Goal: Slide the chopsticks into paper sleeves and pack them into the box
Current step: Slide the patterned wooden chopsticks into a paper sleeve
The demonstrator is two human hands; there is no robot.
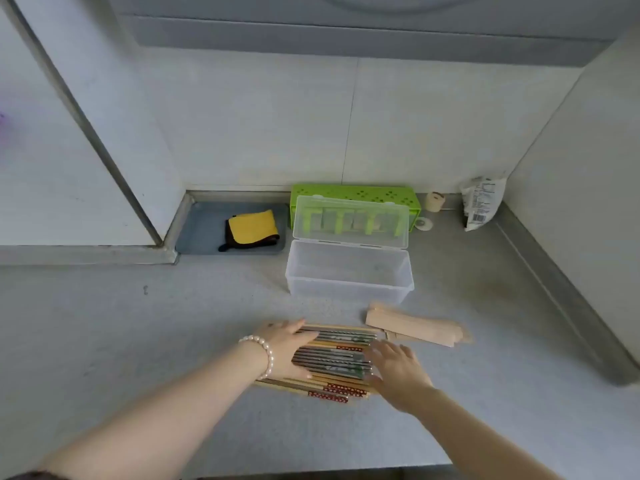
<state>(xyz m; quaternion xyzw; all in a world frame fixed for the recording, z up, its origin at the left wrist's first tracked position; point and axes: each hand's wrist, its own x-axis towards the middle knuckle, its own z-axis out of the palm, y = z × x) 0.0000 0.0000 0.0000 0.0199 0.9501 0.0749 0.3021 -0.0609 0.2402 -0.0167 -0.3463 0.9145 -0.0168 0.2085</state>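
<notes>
One camera sits up on the person's head and looks forward and down at the counter (138,341), close enough that both arms reach in from the bottom edge, with the clear box (349,277) near the middle and the wall just behind the box.

Home kitchen: grey countertop (138,341), tiled backsplash (277,126), green utensil holder (353,194), dishcloth (252,230).

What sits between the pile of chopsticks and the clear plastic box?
In the head view, mostly bare counter separates the chopsticks from the clear box. The stack of paper sleeves lies off to the right of that gap.
</notes>
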